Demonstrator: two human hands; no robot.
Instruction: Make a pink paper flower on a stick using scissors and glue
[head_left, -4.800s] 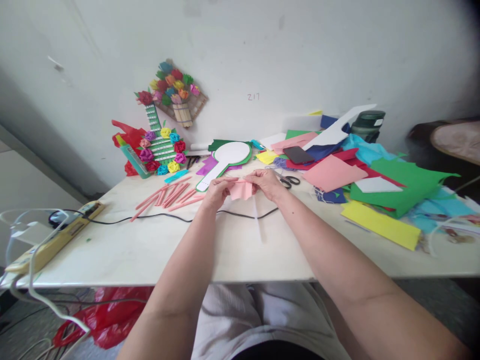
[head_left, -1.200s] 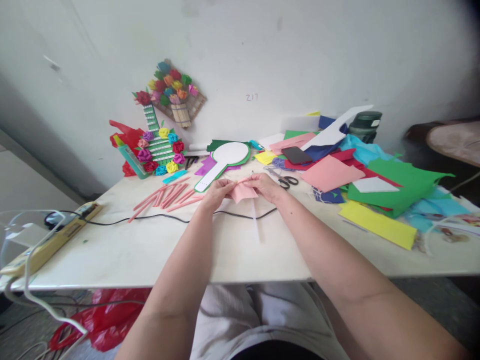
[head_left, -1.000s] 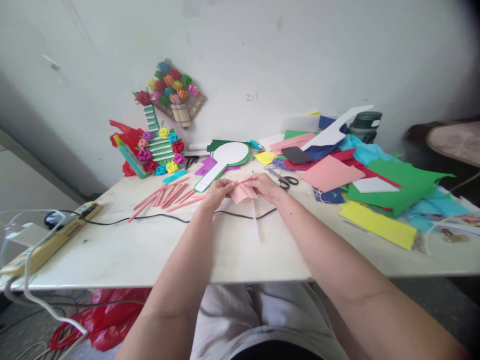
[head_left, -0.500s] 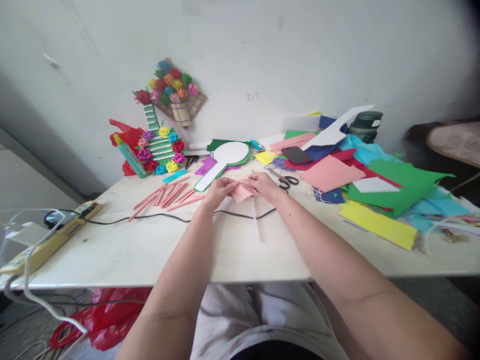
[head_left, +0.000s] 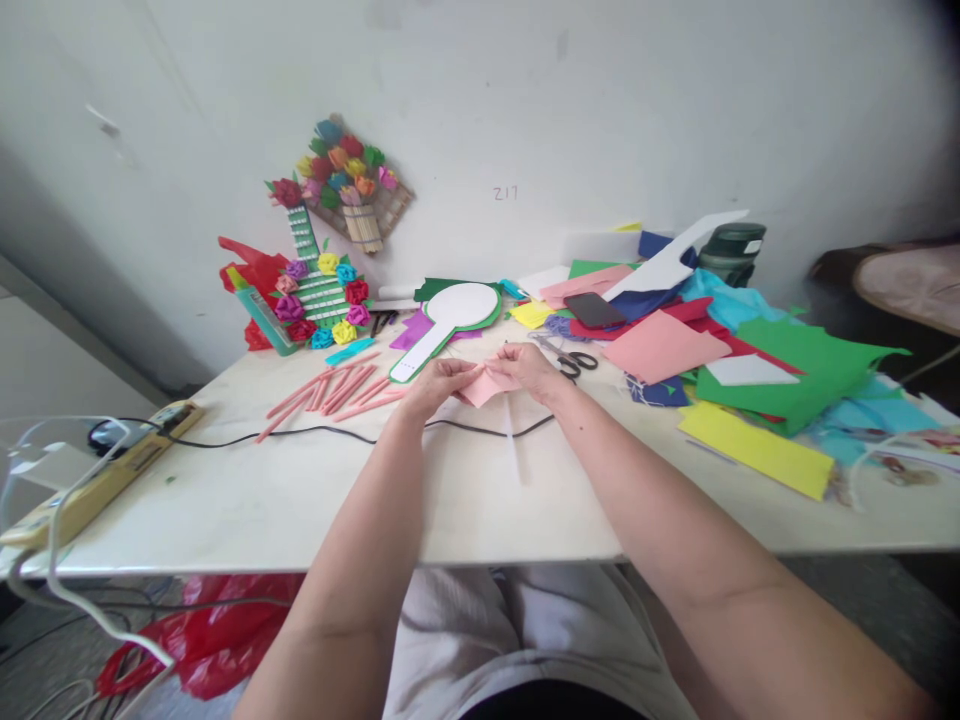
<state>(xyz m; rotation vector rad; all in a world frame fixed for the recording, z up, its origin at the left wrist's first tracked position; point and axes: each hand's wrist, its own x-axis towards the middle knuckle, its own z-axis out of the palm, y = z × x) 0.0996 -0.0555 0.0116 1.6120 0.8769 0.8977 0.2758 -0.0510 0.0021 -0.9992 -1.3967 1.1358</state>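
Observation:
Between my two hands is a small piece of pink paper [head_left: 487, 388], its lower part hanging loose. My left hand [head_left: 444, 386] pinches its left side, and my right hand [head_left: 526, 368] pinches the upper right, the fingertips nearly meeting along the top edge. A thin white stick [head_left: 512, 445] lies on the table just below the paper. Several rolled pink paper sticks [head_left: 349, 388] are spread to the left of my left hand. Behind the hands rests a white paddle-shaped cutout [head_left: 461, 305] with a green border. Scissors [head_left: 570, 362] with black handles lie beside my right hand.
Coloured paper sheets [head_left: 810, 365] and a phone [head_left: 594, 310] crowd the right side. A black cable [head_left: 255, 438] crosses the table from the power strip [head_left: 142, 455]. Paper-flower crafts [head_left: 326, 290] and a glue bottle [head_left: 262, 318] stand at the back left.
My hands have moved slightly apart, and the pink paper is spread a little wider between them. The other things on the table are unmoved.

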